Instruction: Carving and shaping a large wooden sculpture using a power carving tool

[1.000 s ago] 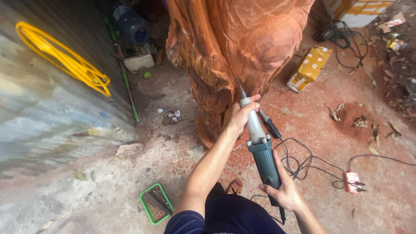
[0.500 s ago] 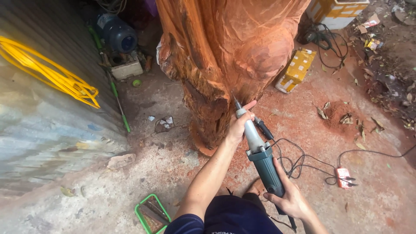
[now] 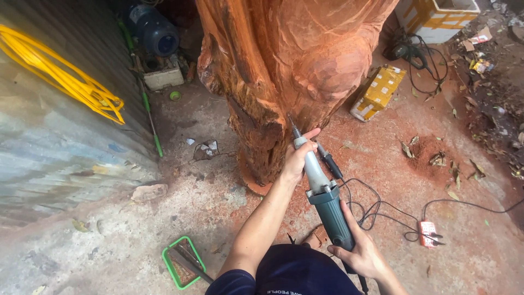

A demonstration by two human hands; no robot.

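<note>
A woodcarving yard, rough and open. A big carved trunk (image 3: 295, 71) rises from a dusty floor (image 3: 464, 191). Power cables (image 3: 382, 210) trail beside a corrugated wall (image 3: 49, 142)

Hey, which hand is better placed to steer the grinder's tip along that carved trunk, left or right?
Probably the left hand: it grips the die grinder up at its silver neck, right behind the bit touching the carved trunk. The right hand holds the rear of the body.

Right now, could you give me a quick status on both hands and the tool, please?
Left hand grips die grinder neck; right hand holds rear. Bit tip at carved trunk. Black cable loops near feet.
</note>
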